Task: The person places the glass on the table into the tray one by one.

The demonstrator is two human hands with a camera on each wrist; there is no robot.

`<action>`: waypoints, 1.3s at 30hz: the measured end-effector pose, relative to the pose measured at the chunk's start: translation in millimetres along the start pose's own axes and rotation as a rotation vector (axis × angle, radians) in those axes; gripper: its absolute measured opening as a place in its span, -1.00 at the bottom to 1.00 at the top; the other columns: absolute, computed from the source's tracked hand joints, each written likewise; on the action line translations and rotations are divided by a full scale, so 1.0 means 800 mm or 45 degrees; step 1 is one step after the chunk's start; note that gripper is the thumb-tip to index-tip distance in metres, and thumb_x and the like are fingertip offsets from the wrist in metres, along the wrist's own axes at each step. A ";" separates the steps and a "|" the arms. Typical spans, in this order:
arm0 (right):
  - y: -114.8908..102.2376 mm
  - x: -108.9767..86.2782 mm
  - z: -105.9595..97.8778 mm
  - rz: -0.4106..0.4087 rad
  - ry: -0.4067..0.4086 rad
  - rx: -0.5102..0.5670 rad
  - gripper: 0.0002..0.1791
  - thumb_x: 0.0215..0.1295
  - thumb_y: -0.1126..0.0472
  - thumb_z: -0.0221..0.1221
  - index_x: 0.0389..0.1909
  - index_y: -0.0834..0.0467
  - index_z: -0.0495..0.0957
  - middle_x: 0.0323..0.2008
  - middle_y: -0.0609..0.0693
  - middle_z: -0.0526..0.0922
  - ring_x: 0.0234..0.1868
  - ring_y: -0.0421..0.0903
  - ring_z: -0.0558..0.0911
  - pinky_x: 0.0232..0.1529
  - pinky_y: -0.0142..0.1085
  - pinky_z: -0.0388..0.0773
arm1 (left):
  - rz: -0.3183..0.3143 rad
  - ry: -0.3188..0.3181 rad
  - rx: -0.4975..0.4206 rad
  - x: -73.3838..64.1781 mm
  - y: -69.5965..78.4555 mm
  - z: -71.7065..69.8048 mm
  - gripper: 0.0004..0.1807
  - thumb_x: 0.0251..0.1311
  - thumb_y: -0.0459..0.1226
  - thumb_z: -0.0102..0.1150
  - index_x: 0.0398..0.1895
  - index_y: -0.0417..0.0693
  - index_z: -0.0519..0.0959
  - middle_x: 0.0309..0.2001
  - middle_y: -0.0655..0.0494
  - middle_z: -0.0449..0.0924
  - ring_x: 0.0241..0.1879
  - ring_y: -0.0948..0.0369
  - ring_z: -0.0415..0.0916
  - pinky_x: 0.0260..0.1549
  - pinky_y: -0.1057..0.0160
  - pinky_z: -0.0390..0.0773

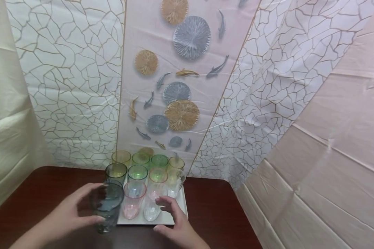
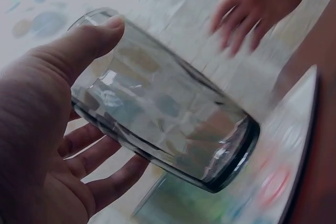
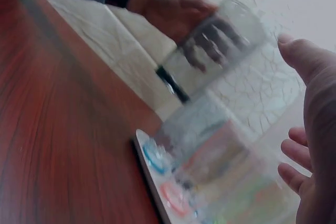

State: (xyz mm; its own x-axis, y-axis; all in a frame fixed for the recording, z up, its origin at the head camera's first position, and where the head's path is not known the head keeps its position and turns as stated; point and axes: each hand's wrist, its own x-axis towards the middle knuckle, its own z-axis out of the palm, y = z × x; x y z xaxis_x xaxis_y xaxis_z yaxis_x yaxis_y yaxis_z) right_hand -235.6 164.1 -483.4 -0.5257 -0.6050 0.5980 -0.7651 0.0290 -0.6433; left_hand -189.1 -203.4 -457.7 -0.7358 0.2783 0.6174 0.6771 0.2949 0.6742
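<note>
A smoky grey glass tumbler (image 1: pixel 108 209) is in my left hand (image 1: pixel 71 212), upright and lifted at the front left corner of the tray. In the left wrist view the thumb and fingers wrap the tumbler (image 2: pixel 168 108) from opposite sides. My right hand (image 1: pixel 180 221) holds nothing. Its fingers are loosely bent in front of a clear glass (image 1: pixel 151 209) at the tray's front right; whether they touch it I cannot tell. A pink glass (image 1: pixel 131 207) stands on the white tray (image 1: pixel 171 218) between the two hands.
Several tinted glasses, among them a green glass (image 1: pixel 138 173) and an amber glass (image 1: pixel 121 157), stand in rows close together on the tray. Dark reddish wooden table (image 1: pixel 212 214) surrounds it. A patterned cloth (image 1: pixel 74 86) hangs behind the table.
</note>
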 end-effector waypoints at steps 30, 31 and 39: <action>-0.018 0.005 0.016 0.129 0.086 0.123 -0.08 0.15 0.35 0.48 0.50 0.22 0.24 0.23 0.23 0.59 0.22 0.16 0.59 0.20 -0.01 0.61 | 0.033 -0.048 0.076 0.014 0.008 0.062 -0.10 0.03 -0.14 0.61 0.47 0.01 0.38 0.22 0.11 0.56 0.13 0.23 0.57 -0.02 0.15 0.70; -0.016 0.000 0.010 0.139 0.102 0.112 -0.09 0.16 0.35 0.48 0.50 0.23 0.25 0.22 0.23 0.59 0.21 0.17 0.60 0.19 -0.02 0.62 | 0.026 -0.032 0.096 0.011 0.004 0.055 -0.10 0.02 -0.15 0.62 0.46 0.01 0.39 0.22 0.14 0.56 0.14 0.24 0.56 -0.01 0.19 0.70; 0.006 -0.031 -0.025 0.214 0.216 0.084 -0.11 0.20 0.38 0.44 0.51 0.21 0.22 0.24 0.32 0.50 0.19 0.32 0.56 0.03 -0.04 0.71 | -0.053 0.100 0.222 -0.019 -0.018 0.005 -0.14 0.00 -0.32 0.61 0.42 -0.05 0.42 0.15 0.19 0.57 0.06 0.37 0.58 -0.05 0.43 0.64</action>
State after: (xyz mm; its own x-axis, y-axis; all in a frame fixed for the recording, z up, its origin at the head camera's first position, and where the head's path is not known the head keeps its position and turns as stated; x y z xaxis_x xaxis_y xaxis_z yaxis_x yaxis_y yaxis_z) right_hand -233.6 195.5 -491.6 -0.7025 -0.4537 0.5483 -0.6388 0.0621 -0.7669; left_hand -187.7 -208.0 -478.9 -0.7568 0.1923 0.6247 0.6317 0.4605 0.6236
